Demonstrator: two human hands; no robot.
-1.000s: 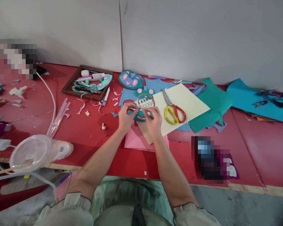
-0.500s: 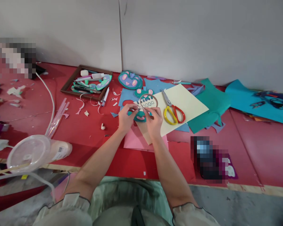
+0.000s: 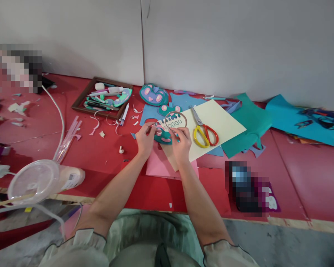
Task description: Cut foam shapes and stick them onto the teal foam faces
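My left hand is closed in a pinch at the left edge of a teal cut-out with pink patches. What its fingertips hold, if anything, is too small to make out. My right hand pinches the lower side of a thin brown loop. Through the loop, small drawn ovals show on cream paper with dark teal marks along its top. A teal piece with two pink spots lies just beyond. Right of my hands, scissors with yellow and red handles rest on a cream sheet.
A brown tray of pens and cut-outs stands at the back left, near a finished-looking purple and teal piece. Teal sheets lie right. Paper scraps, a white earbud and a lidded plastic cup are left.
My left hand has drawn slightly left, away from my right hand, uncovering more of the teal cut-out. My right hand and the loop have barely moved.
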